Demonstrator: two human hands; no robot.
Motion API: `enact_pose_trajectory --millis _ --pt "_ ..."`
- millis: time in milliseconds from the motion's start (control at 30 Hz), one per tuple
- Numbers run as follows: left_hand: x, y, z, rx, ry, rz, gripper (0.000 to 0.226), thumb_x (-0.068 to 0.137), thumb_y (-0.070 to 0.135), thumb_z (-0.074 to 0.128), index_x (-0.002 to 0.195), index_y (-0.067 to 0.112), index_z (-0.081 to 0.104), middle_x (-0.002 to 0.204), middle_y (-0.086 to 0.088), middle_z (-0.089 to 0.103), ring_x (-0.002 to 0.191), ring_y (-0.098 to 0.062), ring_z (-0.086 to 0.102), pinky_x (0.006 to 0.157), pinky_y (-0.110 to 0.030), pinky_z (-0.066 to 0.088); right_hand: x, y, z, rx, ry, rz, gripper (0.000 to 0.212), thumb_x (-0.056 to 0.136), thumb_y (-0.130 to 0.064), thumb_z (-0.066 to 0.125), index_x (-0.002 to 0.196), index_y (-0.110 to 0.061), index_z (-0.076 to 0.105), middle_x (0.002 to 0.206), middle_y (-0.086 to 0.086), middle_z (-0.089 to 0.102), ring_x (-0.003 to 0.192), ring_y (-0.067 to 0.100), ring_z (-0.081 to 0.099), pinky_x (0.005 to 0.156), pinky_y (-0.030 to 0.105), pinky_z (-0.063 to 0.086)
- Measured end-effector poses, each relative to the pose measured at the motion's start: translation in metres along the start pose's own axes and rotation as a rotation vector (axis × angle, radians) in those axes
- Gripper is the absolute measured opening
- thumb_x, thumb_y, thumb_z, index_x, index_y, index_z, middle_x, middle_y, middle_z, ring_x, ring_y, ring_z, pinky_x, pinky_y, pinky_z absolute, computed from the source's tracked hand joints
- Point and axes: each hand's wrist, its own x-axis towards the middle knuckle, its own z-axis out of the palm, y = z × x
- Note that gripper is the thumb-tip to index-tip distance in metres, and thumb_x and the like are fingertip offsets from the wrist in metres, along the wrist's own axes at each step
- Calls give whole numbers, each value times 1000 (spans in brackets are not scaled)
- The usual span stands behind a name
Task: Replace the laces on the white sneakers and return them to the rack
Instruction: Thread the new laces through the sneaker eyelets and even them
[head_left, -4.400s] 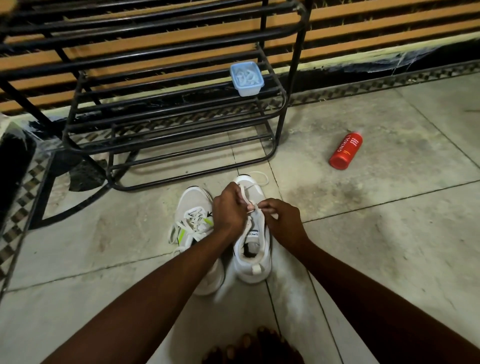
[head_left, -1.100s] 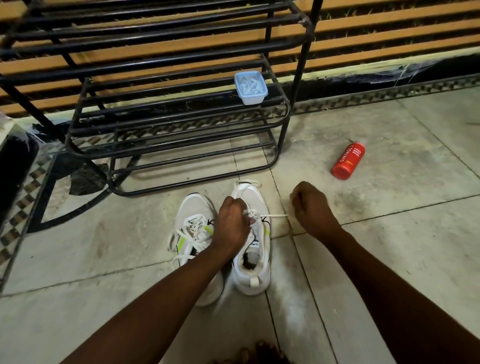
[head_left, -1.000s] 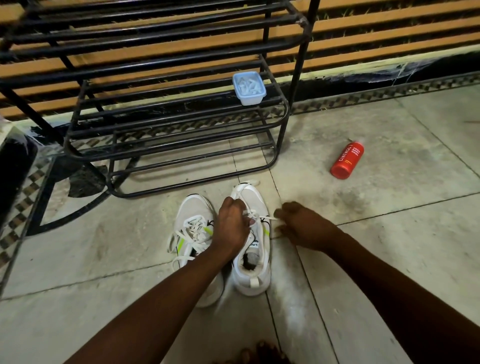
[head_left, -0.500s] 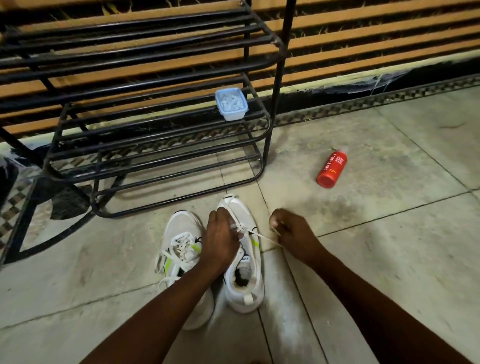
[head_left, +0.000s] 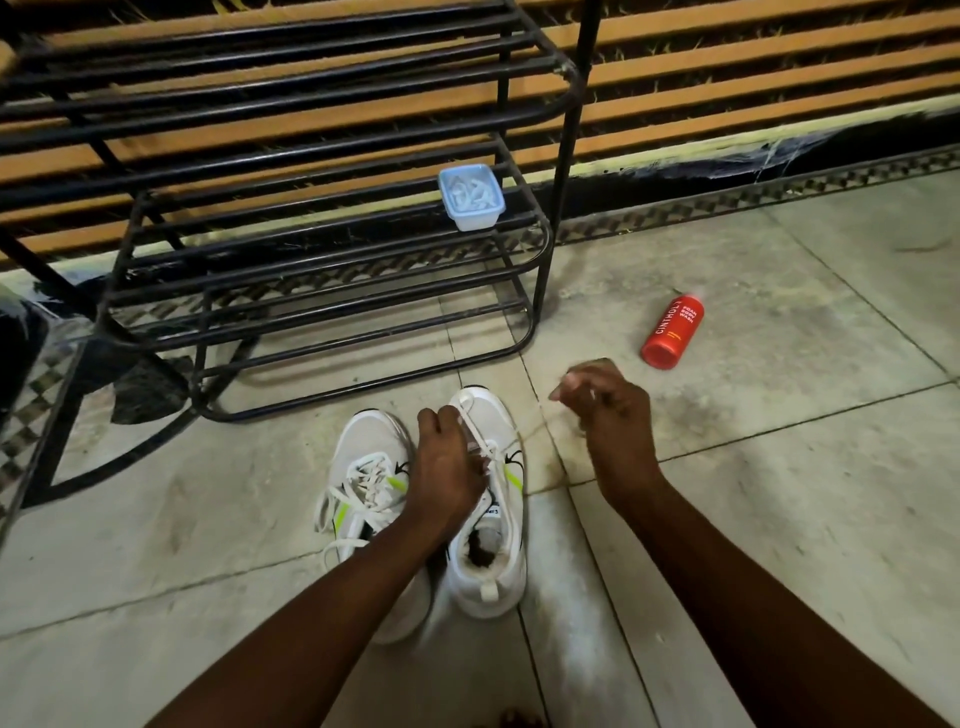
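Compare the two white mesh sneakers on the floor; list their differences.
The left white sneaker is laced, ends trailing; the right white sneaker is part-laced. The left hand pinches the right sneaker's lace; no hand holds the left sneaker. Both point toes toward the black metal rack.

Our right grip (head_left: 615, 415) leaves the left grip (head_left: 447, 467) at the laces (head_left: 475, 441) of the right sneaker (head_left: 496, 421), where the two met seconds ago. It now hangs off to the right of the shoe, nearer the red bottle (head_left: 672, 332), fingers (head_left: 584, 374) curled and blurred; we cannot tell whether it holds a lace end.
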Motion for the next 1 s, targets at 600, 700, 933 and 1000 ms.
enact_pose_trajectory --millis 600,700,933,1000 --pt "3 1 -3 67 -41 -57 67 70 14 80 127 3 47 121 -15 43 100 -36 54 86 -43 48 2 -21 12 -442 -13 -274 23 97 -1 58 78 -11 66 93 1 62 94 21 54 87 22 39" --pt "3 3 -4 61 -38 -72 65 72 16 79 127 3 47 121 -16 44 102 -37 54 88 -44 48 -1 -26 26 436 38 323 33 107 -12 45 75 -8 52 83 13 65 79 28 64 73 31 54" --pt "3 7 -5 100 -68 -81 68 73 21 81 129 3 46 123 -14 43 103 -36 55 88 -43 49 -20 26 -22 -968 -706 -37 14 91 -25 60 100 -14 63 71 -2 62 66 20 62 61 30 46" --pt "3 7 -5 108 -80 -89 66 73 21 78 128 2 46 122 -14 43 102 -36 55 89 -44 50 -18 23 -10 -1020 -720 -80 13 85 -22 62 95 -15 68 79 6 68 76 28 67 66 31 49"
